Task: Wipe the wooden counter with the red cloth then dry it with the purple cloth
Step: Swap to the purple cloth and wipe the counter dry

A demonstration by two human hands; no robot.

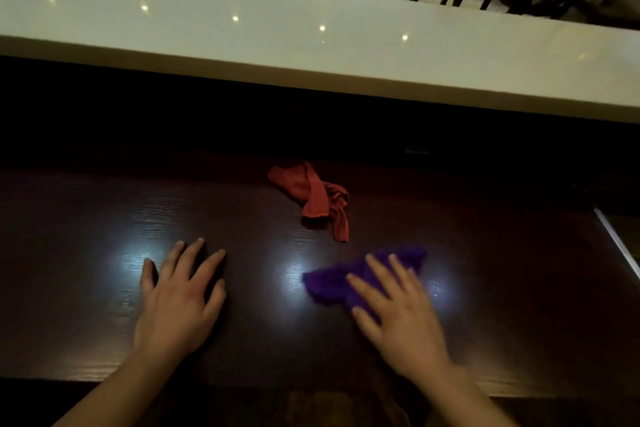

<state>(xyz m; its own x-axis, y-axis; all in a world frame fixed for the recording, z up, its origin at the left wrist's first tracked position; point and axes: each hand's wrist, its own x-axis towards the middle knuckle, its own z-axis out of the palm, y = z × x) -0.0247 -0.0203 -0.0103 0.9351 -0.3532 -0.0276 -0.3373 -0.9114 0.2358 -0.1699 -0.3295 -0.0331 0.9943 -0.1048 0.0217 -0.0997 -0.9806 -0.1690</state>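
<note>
Head view — right hand flat on purple cloth, wooden counter.

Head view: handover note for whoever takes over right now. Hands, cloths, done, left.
Left hand: flat on the wooden counter, fingers spread, holding nothing.
Right hand: palm down, pressing the purple cloth onto the counter; flat press, no closed grip.
Red cloth: crumpled, lying loose further back on the counter, apart from both hands.
Done: red cloth looks set aside, so the wipe is probably finished; the picture cannot confirm it.
Left: finish drying with the purple cloth. How much of the counter is already dried cannot be told.
</note>
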